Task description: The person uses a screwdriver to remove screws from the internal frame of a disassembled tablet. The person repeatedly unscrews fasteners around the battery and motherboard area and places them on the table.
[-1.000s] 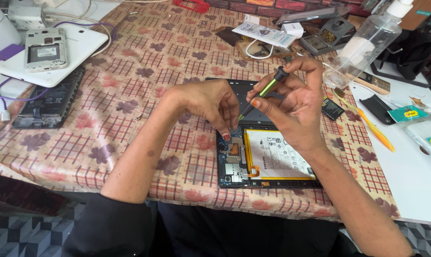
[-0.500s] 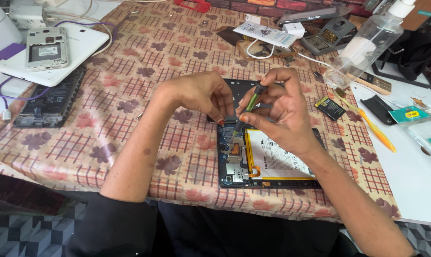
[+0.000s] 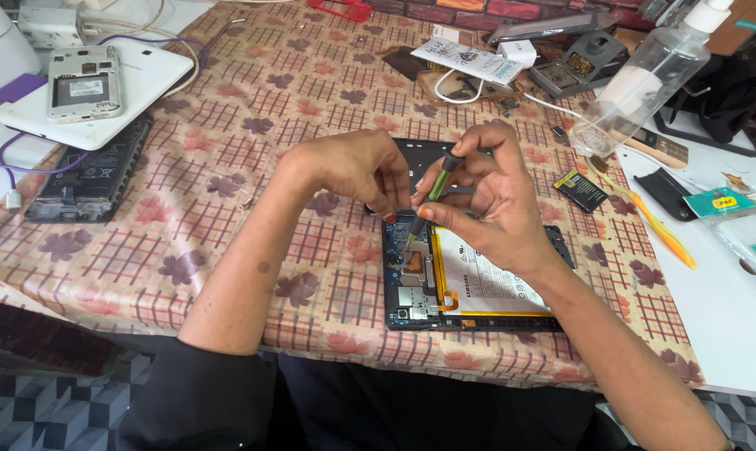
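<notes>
An opened tablet [image 3: 466, 288] lies on the patterned tablecloth with its white battery and circuit board showing. My right hand [image 3: 491, 200] grips a small green and black screwdriver [image 3: 432, 190], held nearly upright with its tip down on the board at the tablet's left side. My left hand [image 3: 353, 171] hovers just left of the screwdriver, fingers bent, fingertips touching the tablet's upper left edge. Whether it pinches a small part is hidden by the fingers.
At the far left a white tablet [image 3: 136, 92] carries a silver phone [image 3: 84, 83], beside a dark opened device [image 3: 90, 179]. A clear bottle [image 3: 645, 83], an orange tool [image 3: 658, 230], a small black part [image 3: 583, 190] and packets sit at the right.
The right hand has tilted the screwdriver from slanting to nearly upright and brought its tip down onto the board. The left hand has stayed by the tablet's upper left edge.
</notes>
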